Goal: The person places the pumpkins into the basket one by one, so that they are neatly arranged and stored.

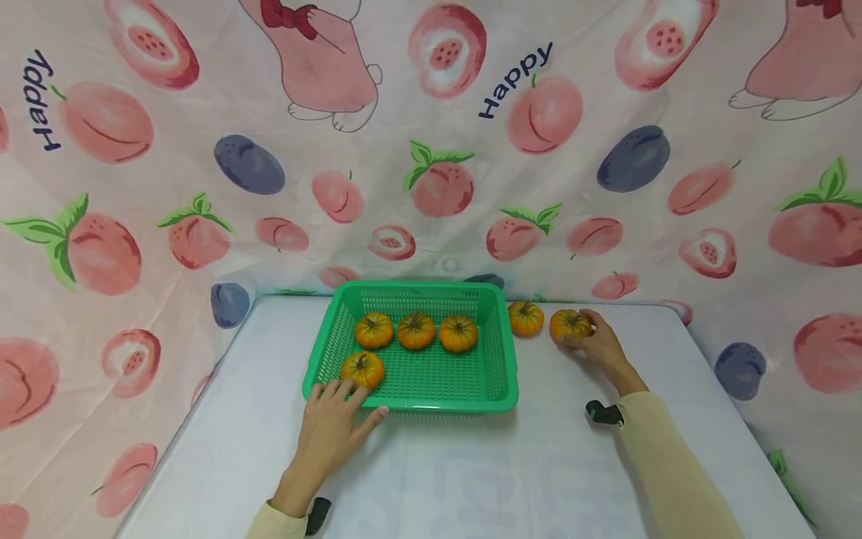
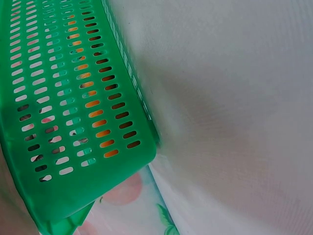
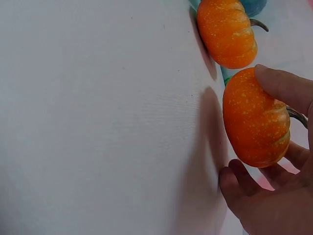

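Observation:
My right hand [image 1: 599, 344] holds a small orange pumpkin [image 1: 569, 326] from its right side, at the far part of the table. In the right wrist view the thumb [image 3: 286, 88] presses on that pumpkin [image 3: 257, 120], with other fingers curved around its far side. A second pumpkin [image 1: 526, 319] stands just left of it, beside the green basket [image 1: 411, 406]. Over the basket's front left corner rests my left hand [image 1: 330, 427], its fingers loosely extended across the rim near a pumpkin [image 1: 362, 370] inside. The left wrist view shows mostly the basket's slotted wall [image 2: 98, 112].
Three more pumpkins stand in a row along the basket's back, the middle one [image 1: 416, 332] among them. Behind the white table [image 1: 552, 464] hangs a fruit-printed cloth [image 1: 417, 150], which also covers both sides.

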Tool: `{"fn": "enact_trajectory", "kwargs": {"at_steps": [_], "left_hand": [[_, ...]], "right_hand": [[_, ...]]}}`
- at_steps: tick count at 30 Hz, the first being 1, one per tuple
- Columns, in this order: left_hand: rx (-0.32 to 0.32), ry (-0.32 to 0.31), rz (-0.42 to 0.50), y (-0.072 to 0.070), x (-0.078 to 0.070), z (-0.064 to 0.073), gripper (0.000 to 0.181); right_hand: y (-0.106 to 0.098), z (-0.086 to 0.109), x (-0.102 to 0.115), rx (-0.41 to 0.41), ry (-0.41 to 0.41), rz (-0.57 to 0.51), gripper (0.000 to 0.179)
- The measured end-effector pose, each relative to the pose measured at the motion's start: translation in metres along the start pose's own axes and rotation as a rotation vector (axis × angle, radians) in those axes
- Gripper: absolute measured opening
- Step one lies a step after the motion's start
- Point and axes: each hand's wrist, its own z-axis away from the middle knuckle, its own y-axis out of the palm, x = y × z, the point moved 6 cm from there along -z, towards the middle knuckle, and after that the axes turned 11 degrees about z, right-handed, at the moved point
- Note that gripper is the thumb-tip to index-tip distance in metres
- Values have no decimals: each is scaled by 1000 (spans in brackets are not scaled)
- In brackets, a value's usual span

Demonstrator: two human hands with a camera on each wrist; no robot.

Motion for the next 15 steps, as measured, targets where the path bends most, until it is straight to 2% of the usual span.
{"fn": "enact_trajectory", "kwargs": {"at_steps": [9,15], "left_hand": [[-2,0,11,0,0,0,43],[-3,4,5,1,1,0,44]], "right_hand": [[-8,8,7,-28,-18,0,88],[-13,12,13,-53,-44,41,85]]}}
